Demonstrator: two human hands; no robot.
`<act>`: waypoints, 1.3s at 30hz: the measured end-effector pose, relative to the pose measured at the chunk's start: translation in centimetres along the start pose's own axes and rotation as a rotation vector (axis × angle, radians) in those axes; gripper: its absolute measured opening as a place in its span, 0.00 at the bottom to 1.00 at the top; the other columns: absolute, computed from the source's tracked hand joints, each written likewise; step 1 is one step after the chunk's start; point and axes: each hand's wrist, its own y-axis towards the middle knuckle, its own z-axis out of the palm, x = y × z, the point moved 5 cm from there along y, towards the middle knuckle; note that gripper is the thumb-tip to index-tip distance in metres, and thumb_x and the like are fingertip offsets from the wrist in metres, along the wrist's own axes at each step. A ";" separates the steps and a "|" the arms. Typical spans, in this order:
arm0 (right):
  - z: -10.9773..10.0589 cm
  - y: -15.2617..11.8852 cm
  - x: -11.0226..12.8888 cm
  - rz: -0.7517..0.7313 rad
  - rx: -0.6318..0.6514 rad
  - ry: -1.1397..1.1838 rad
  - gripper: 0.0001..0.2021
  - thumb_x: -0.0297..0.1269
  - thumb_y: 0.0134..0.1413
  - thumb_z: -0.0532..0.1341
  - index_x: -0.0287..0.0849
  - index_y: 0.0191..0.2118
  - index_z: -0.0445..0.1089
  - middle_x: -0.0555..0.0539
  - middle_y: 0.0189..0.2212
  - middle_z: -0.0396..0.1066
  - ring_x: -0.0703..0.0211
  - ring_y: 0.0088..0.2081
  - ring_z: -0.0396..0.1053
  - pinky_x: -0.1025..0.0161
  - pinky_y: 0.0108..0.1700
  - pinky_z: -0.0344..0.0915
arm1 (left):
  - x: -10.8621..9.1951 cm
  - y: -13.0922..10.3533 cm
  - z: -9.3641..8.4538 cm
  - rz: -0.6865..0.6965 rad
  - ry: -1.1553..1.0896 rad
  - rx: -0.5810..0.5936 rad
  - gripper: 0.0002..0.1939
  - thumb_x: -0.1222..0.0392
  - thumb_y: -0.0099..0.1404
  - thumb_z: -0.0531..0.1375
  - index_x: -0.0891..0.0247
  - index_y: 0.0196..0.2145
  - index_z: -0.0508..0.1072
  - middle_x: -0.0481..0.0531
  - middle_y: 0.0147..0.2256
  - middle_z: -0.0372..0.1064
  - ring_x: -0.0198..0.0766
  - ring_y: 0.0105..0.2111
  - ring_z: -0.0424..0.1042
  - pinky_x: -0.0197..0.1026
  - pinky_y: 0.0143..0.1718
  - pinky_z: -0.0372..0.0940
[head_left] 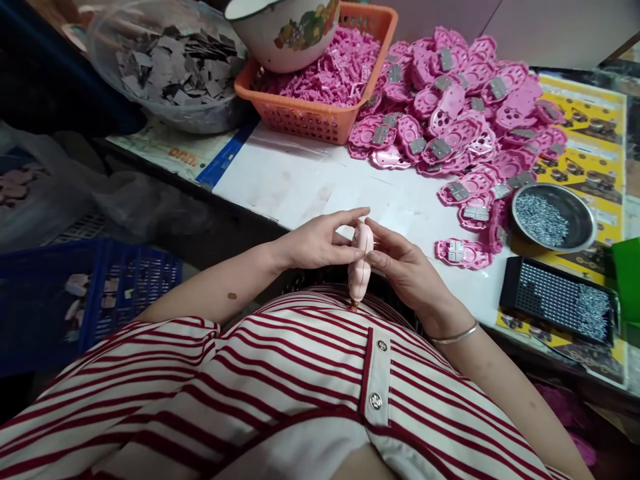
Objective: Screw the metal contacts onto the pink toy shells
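Between my two hands, in front of my striped shirt, a pale pink plastic casing (361, 270) stands edge-on with a seam running down its narrow side. My left hand (317, 240) grips it from the left, thumb pressed near its upper middle. From the other side, my right hand (406, 268) pinches it with thumb and fingers. A small brownish tip (354, 305) shows at its lower end. Its broad faces are mostly hidden by the angle and my fingers.
A heap of pink shells with metal plates (450, 113) lies beyond my right hand. Further right are a steel bowl of screws (590, 230) and a black screw tray (513, 283). An orange basket (320, 123), enamel bowl (260, 40) and clear tub (200, 120) stand behind; blue crates (137, 257) at left.
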 end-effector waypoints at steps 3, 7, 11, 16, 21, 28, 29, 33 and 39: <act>0.1 0.0 -0.1 0.002 -0.013 -0.025 0.25 0.41 0.52 0.70 0.56 0.57 0.70 0.51 0.59 0.68 0.55 0.55 0.70 0.49 0.63 0.64 | -0.2 -0.2 0.0 0.007 0.007 -0.022 0.41 0.65 0.56 0.68 0.53 0.65 0.61 0.57 0.55 0.64 0.42 0.42 0.78 0.37 0.40 0.72; 0.3 -0.1 -0.1 -0.003 -0.012 -0.008 0.24 0.41 0.51 0.71 0.57 0.55 0.71 0.51 0.59 0.68 0.55 0.55 0.71 0.49 0.62 0.66 | -0.4 -0.3 0.1 -0.006 0.016 0.024 0.41 0.63 0.56 0.69 0.51 0.65 0.60 0.56 0.54 0.63 0.41 0.42 0.78 0.37 0.40 0.72; 0.8 -0.2 -0.1 0.020 0.006 0.015 0.24 0.39 0.51 0.71 0.55 0.54 0.72 0.50 0.58 0.70 0.54 0.55 0.71 0.48 0.62 0.65 | -0.7 -0.4 0.3 -0.023 0.061 0.071 0.44 0.65 0.55 0.68 0.54 0.66 0.58 0.56 0.50 0.67 0.43 0.42 0.77 0.40 0.40 0.72; 1.3 -0.3 -0.3 0.021 0.019 -0.091 0.29 0.44 0.52 0.69 0.49 0.60 0.66 0.45 0.49 0.75 0.53 0.50 0.73 0.48 0.59 0.69 | -1.1 -0.8 0.7 0.056 0.200 -0.039 0.41 0.71 0.51 0.64 0.60 0.63 0.64 0.56 0.45 0.71 0.52 0.53 0.69 0.53 0.57 0.64; 1.3 -0.5 0.0 -0.092 -0.019 -0.327 0.28 0.47 0.55 0.66 0.48 0.60 0.65 0.43 0.50 0.72 0.55 0.49 0.71 0.52 0.52 0.72 | -0.8 -1.6 1.2 0.114 0.324 -0.186 0.40 0.70 0.50 0.64 0.60 0.62 0.66 0.59 0.53 0.65 0.56 0.58 0.63 0.59 0.64 0.54; 0.3 -1.6 0.3 -0.086 -0.001 -0.273 0.27 0.45 0.55 0.68 0.50 0.59 0.65 0.45 0.50 0.72 0.55 0.52 0.69 0.52 0.56 0.69 | -0.8 -2.0 2.4 0.071 0.196 -0.039 0.43 0.65 0.54 0.66 0.59 0.67 0.60 0.60 0.58 0.59 0.54 0.57 0.66 0.51 0.57 0.66; 0.1 -1.8 0.2 -0.081 -0.001 -0.247 0.27 0.44 0.54 0.68 0.50 0.59 0.65 0.46 0.50 0.72 0.55 0.52 0.69 0.52 0.57 0.68 | -0.8 -1.9 2.6 0.059 0.138 -0.006 0.43 0.65 0.53 0.67 0.57 0.66 0.61 0.59 0.58 0.60 0.53 0.56 0.68 0.49 0.55 0.68; -0.5 -2.5 0.1 -0.080 -0.018 -0.181 0.26 0.43 0.52 0.69 0.50 0.56 0.66 0.46 0.48 0.72 0.54 0.52 0.69 0.52 0.55 0.69 | -0.6 -1.6 3.0 0.013 -0.009 0.046 0.38 0.65 0.55 0.67 0.56 0.64 0.65 0.57 0.57 0.63 0.50 0.54 0.71 0.46 0.53 0.69; -0.9 -2.9 0.2 -0.081 -0.041 -0.233 0.26 0.46 0.53 0.68 0.48 0.57 0.65 0.44 0.49 0.70 0.53 0.52 0.69 0.51 0.55 0.69 | -0.3 -1.3 3.5 0.007 0.043 0.065 0.40 0.64 0.57 0.66 0.56 0.66 0.61 0.58 0.56 0.64 0.50 0.56 0.69 0.46 0.56 0.68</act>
